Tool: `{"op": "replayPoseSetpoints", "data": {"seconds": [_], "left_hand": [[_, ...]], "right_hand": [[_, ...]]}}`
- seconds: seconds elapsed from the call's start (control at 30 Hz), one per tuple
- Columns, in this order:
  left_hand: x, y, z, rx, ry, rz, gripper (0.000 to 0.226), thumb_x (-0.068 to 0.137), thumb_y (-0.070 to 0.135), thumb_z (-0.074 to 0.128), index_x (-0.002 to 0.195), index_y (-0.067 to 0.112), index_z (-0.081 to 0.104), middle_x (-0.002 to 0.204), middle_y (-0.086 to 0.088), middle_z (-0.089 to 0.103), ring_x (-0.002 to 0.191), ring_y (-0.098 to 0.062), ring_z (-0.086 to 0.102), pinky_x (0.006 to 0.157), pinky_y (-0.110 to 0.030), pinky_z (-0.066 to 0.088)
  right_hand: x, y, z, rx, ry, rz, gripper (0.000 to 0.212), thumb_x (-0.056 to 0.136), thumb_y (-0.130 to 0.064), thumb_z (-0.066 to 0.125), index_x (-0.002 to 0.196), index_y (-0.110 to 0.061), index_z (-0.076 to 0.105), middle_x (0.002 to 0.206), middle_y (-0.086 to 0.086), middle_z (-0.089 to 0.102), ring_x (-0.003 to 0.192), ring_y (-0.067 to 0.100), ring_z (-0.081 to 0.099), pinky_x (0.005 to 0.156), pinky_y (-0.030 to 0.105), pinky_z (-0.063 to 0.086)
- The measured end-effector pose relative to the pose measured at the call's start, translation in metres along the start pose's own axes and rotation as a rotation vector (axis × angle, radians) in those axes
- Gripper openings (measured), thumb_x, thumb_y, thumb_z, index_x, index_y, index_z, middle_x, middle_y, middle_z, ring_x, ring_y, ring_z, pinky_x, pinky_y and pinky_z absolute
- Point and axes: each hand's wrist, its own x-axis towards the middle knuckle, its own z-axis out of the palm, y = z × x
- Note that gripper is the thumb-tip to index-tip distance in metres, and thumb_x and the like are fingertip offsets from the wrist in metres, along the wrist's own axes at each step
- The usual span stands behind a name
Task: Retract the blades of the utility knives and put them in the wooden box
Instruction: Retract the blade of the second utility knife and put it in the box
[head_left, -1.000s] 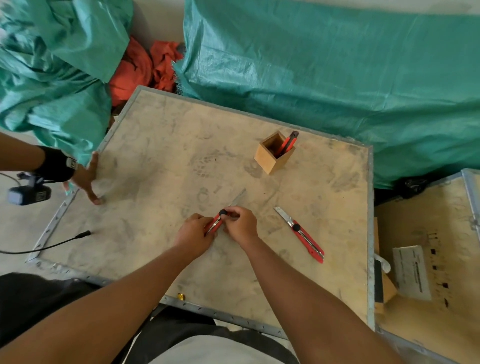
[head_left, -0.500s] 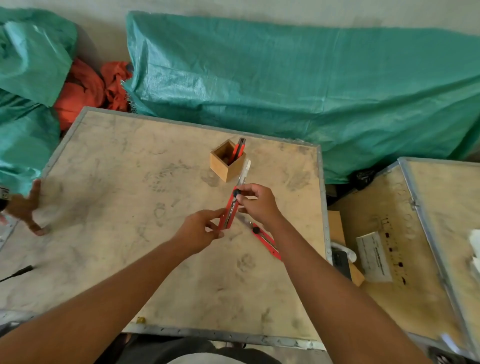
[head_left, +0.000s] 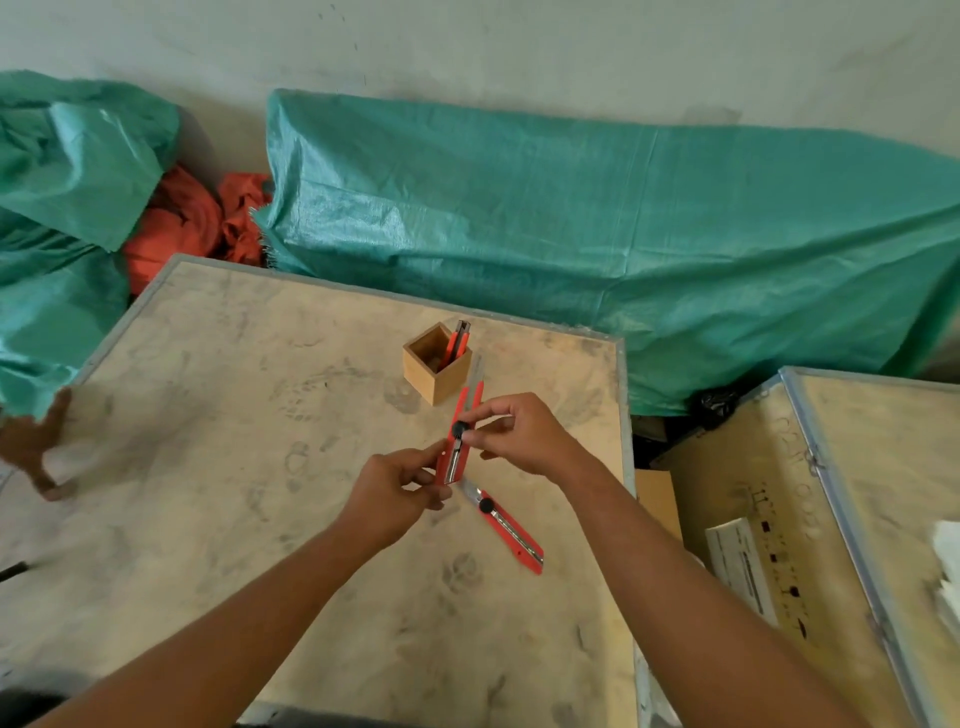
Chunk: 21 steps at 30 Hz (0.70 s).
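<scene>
Both hands hold one red utility knife (head_left: 460, 436) above the table (head_left: 260, 519), its length running almost straight away from the person. The left hand (head_left: 392, 496) pinches the near end of the handle between thumb and fingers, closed around it. The right hand (head_left: 519, 434) comes in from the right side, and its thumb and forefinger close on the black slider knob partway up the handle; the other fingers curl loosely behind. The blade sticks out of the far end of the handle and points toward the wooden box (head_left: 435, 366), ending just short of it.

The wooden box stands on the table beyond the hands, and a knife in the box (head_left: 457, 340) leans upright against its right corner with its tip above the rim. A second red knife (head_left: 506, 530) lies flat on the table just below and to the right of the held one, with some blade showing near the left hand's fingertips. Green tarps (head_left: 597, 234) lie behind the table. Another person's hand (head_left: 36, 452) rests at the table's left edge.
</scene>
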Motion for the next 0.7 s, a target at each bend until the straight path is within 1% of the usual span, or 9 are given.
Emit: {"op": "replayPoseSetpoints", "data": {"seconds": [0.07, 0.13, 0.23, 0.3, 0.37, 0.43, 0.57, 0.63, 0.7], "left_hand": [[-0.001, 0.004, 0.0, -0.062, 0.02, -0.015, 0.056, 0.076, -0.004, 0.079, 0.124, 0.023, 0.068, 0.085, 0.016, 0.078, 0.073, -0.01, 0.075, 0.08, -0.036, 0.063], [-0.001, 0.008, 0.0, -0.094, 0.03, -0.018, 0.055, 0.076, -0.004, 0.079, 0.124, 0.021, 0.068, 0.082, 0.016, 0.078, 0.072, -0.01, 0.075, 0.079, -0.033, 0.063], [-0.003, 0.012, -0.002, -0.088, 0.035, -0.014, 0.055, 0.077, -0.002, 0.079, 0.125, 0.02, 0.067, 0.084, 0.01, 0.08, 0.072, -0.012, 0.077, 0.073, -0.02, 0.061], [-0.006, 0.015, -0.003, -0.096, 0.043, -0.019, 0.055, 0.076, -0.002, 0.08, 0.125, 0.019, 0.067, 0.084, 0.008, 0.08, 0.072, -0.011, 0.076, 0.068, -0.013, 0.057], [-0.007, 0.02, -0.004, -0.096, 0.048, -0.025, 0.054, 0.076, -0.001, 0.08, 0.124, 0.019, 0.068, 0.084, 0.006, 0.08, 0.072, -0.008, 0.076, 0.065, -0.009, 0.055], [-0.005, 0.025, -0.007, -0.08, 0.052, -0.023, 0.052, 0.075, 0.002, 0.081, 0.123, 0.02, 0.069, 0.086, 0.007, 0.08, 0.073, -0.007, 0.076, 0.066, -0.009, 0.054], [-0.001, 0.031, -0.012, 0.0, 0.037, 0.003, 0.052, 0.075, 0.006, 0.082, 0.123, 0.023, 0.069, 0.089, 0.009, 0.079, 0.075, -0.006, 0.075, 0.076, -0.019, 0.055], [0.0, 0.032, -0.013, 0.031, 0.025, 0.015, 0.052, 0.076, 0.007, 0.082, 0.123, 0.024, 0.068, 0.09, 0.009, 0.079, 0.076, -0.007, 0.075, 0.079, -0.024, 0.058], [0.0, 0.032, -0.013, 0.031, 0.019, 0.015, 0.052, 0.076, 0.006, 0.082, 0.123, 0.025, 0.068, 0.091, 0.008, 0.08, 0.077, -0.007, 0.075, 0.079, -0.023, 0.058]], "right_hand": [[-0.002, -0.003, 0.0, -0.078, -0.025, -0.042, 0.025, 0.086, -0.009, 0.078, 0.111, -0.016, 0.079, 0.106, -0.002, 0.076, 0.089, 0.017, 0.075, 0.077, 0.033, 0.064], [-0.003, -0.005, 0.0, -0.177, -0.029, -0.107, 0.025, 0.085, -0.014, 0.08, 0.109, -0.018, 0.08, 0.098, -0.011, 0.071, 0.089, 0.012, 0.071, 0.078, 0.026, 0.059], [-0.007, -0.005, 0.0, -0.246, -0.054, -0.13, 0.027, 0.082, -0.017, 0.083, 0.109, -0.02, 0.081, 0.108, -0.009, 0.065, 0.091, 0.006, 0.063, 0.075, 0.014, 0.048], [-0.008, -0.003, 0.001, -0.27, -0.057, -0.128, 0.028, 0.081, -0.02, 0.084, 0.108, -0.024, 0.081, 0.117, -0.006, 0.063, 0.097, 0.007, 0.06, 0.073, 0.012, 0.044], [-0.008, -0.003, 0.002, -0.264, -0.05, -0.146, 0.029, 0.081, -0.021, 0.083, 0.109, -0.027, 0.08, 0.115, -0.009, 0.062, 0.099, 0.01, 0.061, 0.075, 0.016, 0.047], [-0.008, -0.005, 0.003, -0.234, -0.025, -0.153, 0.03, 0.083, -0.02, 0.081, 0.112, -0.028, 0.078, 0.117, -0.011, 0.06, 0.101, 0.012, 0.062, 0.074, 0.02, 0.051], [-0.009, -0.004, 0.009, -0.243, 0.081, -0.159, 0.032, 0.08, -0.024, 0.084, 0.111, -0.025, 0.078, 0.127, -0.008, 0.061, 0.103, 0.01, 0.062, 0.071, 0.013, 0.048], [-0.01, -0.002, 0.013, -0.255, 0.129, -0.148, 0.034, 0.077, -0.03, 0.086, 0.108, -0.021, 0.077, 0.126, -0.007, 0.062, 0.105, 0.009, 0.061, 0.071, 0.01, 0.047], [-0.01, 0.0, 0.014, -0.246, 0.148, -0.145, 0.034, 0.076, -0.033, 0.087, 0.105, -0.019, 0.076, 0.122, -0.007, 0.063, 0.103, 0.009, 0.061, 0.071, 0.011, 0.048]]}}
